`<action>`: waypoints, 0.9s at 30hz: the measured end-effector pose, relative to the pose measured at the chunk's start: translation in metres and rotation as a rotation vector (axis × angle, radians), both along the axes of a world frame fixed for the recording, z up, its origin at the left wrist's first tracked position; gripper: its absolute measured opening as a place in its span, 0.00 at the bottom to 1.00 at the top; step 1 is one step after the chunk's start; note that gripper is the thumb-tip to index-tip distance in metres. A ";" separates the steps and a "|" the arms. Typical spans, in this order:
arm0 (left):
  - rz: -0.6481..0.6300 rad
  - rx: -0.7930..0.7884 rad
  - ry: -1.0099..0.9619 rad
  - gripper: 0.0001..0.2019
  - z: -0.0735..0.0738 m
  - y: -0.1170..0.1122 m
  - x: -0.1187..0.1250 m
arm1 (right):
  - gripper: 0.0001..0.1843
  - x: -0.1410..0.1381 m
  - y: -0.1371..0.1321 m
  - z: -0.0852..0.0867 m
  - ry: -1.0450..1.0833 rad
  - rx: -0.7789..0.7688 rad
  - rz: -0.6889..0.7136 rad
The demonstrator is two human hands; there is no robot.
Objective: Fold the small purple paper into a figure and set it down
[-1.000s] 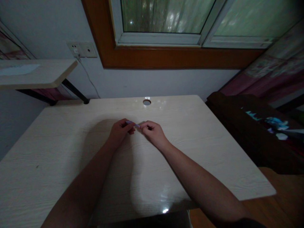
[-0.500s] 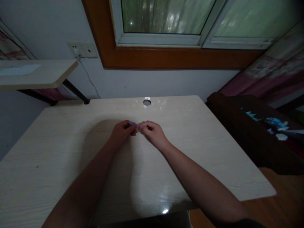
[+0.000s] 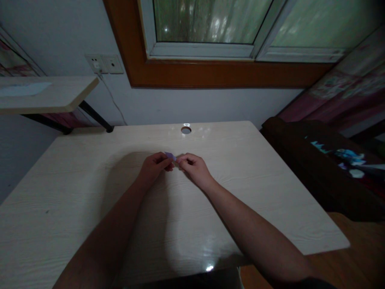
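Note:
A small, flat purple piece (image 3: 170,155), which looks like folded paper, is held between my two hands above the middle of the desk. My left hand (image 3: 155,165) pinches it from the left with thumb and fingers, covering part of it. From the right, the thumb and fingertips of my right hand (image 3: 194,166) close on its right end. The fingertips of both hands almost meet there, and the piece's exact shape is partly hidden.
Under my hands spreads a pale wood-grain desk (image 3: 255,200) with a round cable hole (image 3: 186,130) near its back edge. A raised shelf (image 3: 60,98) stands at the back left, near a wall socket (image 3: 104,64) with a cord. Dark furniture (image 3: 300,160) lies beyond the right edge.
The purple piece has turned so that more of its flat face shows above my left fingers. Both hands stay in nearly the same place.

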State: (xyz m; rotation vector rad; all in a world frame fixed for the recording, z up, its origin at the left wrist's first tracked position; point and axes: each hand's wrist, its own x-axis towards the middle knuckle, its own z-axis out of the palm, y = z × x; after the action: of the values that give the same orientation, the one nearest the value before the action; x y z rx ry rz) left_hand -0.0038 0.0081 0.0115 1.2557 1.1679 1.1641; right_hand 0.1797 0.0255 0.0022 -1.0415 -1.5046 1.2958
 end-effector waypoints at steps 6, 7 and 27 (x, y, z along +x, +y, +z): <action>0.005 0.001 -0.017 0.12 -0.004 0.000 -0.002 | 0.10 0.000 0.001 0.000 -0.020 0.007 0.032; 0.006 0.000 -0.016 0.12 -0.004 0.000 -0.002 | 0.10 0.000 0.001 -0.001 -0.027 0.012 0.035; 0.017 0.026 0.071 0.13 -0.002 0.001 0.000 | 0.10 0.000 0.001 0.001 -0.003 -0.012 0.055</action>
State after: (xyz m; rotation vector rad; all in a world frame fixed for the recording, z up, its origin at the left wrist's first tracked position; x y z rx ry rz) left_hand -0.0033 0.0089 0.0100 1.3187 1.2206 1.1586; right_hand 0.1794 0.0264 0.0028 -1.0165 -1.5384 1.3434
